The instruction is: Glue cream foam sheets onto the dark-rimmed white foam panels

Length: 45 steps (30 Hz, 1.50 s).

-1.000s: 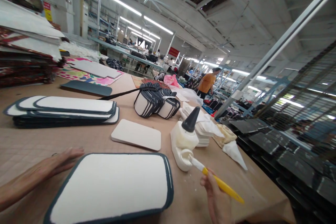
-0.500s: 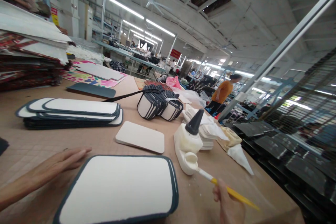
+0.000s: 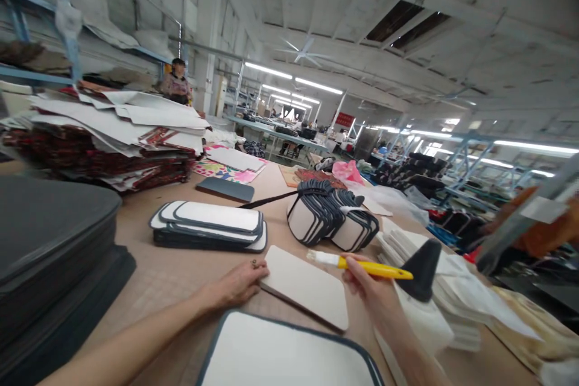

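Note:
My right hand (image 3: 368, 286) grips a yellow-handled brush (image 3: 377, 269), its pale tip pointing left over a small stack of white rounded boards (image 3: 305, 286). At the left end of that stack, my left hand (image 3: 242, 282) has its fingers closed on the edge. Nearest me lies a larger white panel with a dark blue border (image 3: 289, 353). Behind my right forearm stands a white glue bottle (image 3: 425, 319) with a black cone top (image 3: 423, 268), partly hidden by the arm.
Dark-edged white panels (image 3: 212, 223) lie stacked behind my left hand. Tied bundles of panels (image 3: 332, 217) sit farther back. A tall dark stack (image 3: 54, 265) stands at the left, sheets with red pattern (image 3: 113, 139) behind it. White pieces (image 3: 434, 259) are piled right. A person (image 3: 177, 83) is far left.
The brush has come away from the glue bottle, moving left over the small white boards. My left hand has moved right, onto their edge. The view has swung left.

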Each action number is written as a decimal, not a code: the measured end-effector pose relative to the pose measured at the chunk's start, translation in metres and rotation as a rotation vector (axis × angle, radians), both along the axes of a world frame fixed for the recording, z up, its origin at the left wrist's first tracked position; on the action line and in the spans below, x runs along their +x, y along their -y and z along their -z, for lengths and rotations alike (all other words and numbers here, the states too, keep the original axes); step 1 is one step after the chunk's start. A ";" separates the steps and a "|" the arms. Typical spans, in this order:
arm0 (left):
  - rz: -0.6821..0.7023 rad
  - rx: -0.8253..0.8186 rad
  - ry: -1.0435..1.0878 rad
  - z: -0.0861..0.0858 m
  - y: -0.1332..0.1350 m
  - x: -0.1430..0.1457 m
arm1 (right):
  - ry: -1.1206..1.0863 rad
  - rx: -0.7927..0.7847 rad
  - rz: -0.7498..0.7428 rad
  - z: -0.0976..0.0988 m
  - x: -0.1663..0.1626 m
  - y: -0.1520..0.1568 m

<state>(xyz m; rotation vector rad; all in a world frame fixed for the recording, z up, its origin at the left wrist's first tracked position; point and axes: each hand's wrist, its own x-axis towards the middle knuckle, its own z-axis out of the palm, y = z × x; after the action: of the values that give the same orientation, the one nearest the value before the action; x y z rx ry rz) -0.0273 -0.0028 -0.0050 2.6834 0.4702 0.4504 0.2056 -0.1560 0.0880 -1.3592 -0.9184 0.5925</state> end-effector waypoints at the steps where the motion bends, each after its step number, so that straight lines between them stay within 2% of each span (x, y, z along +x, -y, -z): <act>1: -0.002 0.021 -0.033 -0.001 0.001 0.000 | 0.052 -0.020 -0.019 0.002 -0.001 -0.014; 6: 0.011 0.113 -0.170 0.001 0.004 0.002 | 0.184 -0.123 -0.089 0.025 0.007 -0.062; 13: 0.063 0.026 -0.004 0.018 -0.002 -0.004 | 0.302 -0.224 -0.226 0.053 -0.001 -0.102; 20: 0.048 0.030 0.000 0.018 -0.001 -0.003 | 0.426 -0.311 -0.293 0.066 -0.017 -0.130; 24: 0.047 0.050 -0.005 0.016 0.001 -0.002 | 0.520 -0.360 -0.212 0.066 0.008 -0.117; 28: 0.059 0.039 -0.012 0.013 -0.001 -0.001 | 0.606 -0.414 -0.052 0.055 0.056 -0.078; 30: 0.058 0.025 -0.026 0.011 -0.001 -0.002 | 0.628 -0.407 0.006 0.047 0.070 -0.061; 33: 0.049 0.000 -0.057 0.006 -0.001 -0.003 | 0.622 -0.352 -0.013 0.040 0.057 -0.057; 38: -0.028 -0.035 -0.068 0.004 -0.001 -0.005 | 0.559 -0.282 -0.259 0.045 -0.018 -0.085; 40: -0.030 -0.027 -0.079 0.005 -0.001 -0.005 | 0.556 -0.286 -0.324 0.048 -0.033 -0.087; 42: -0.034 0.001 -0.101 0.004 -0.001 -0.004 | 0.571 -0.311 -0.329 0.052 -0.025 -0.079; 45: -0.036 0.043 -0.137 0.001 0.000 -0.002 | 0.616 -0.365 -0.232 0.052 0.017 -0.051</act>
<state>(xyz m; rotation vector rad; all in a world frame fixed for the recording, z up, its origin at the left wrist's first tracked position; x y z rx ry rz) -0.0295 -0.0025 -0.0056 2.7629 0.5550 0.2903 0.2230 -0.1054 0.0362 -1.8268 -1.5334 0.5391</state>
